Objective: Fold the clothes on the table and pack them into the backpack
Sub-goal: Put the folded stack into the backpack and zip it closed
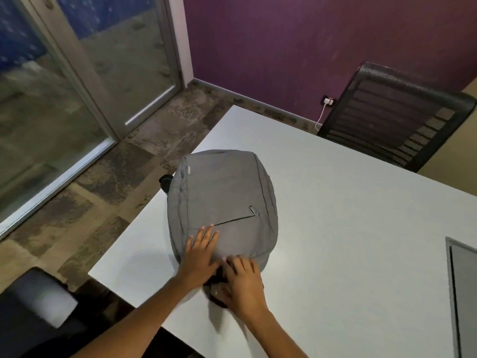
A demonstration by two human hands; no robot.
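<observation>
Backpack (222, 202) lies flat on the white table (348, 228), front pocket up, near the table's left edge. Nearest me, my right hand (242, 285) sits at the backpack's near end with fingers bent over dark material; I cannot tell whether it grips anything. My left hand (201, 251) rests flat on the grey front, fingers straight. Beyond the backpack, a black mesh chair (395, 117) stands behind the table
</observation>
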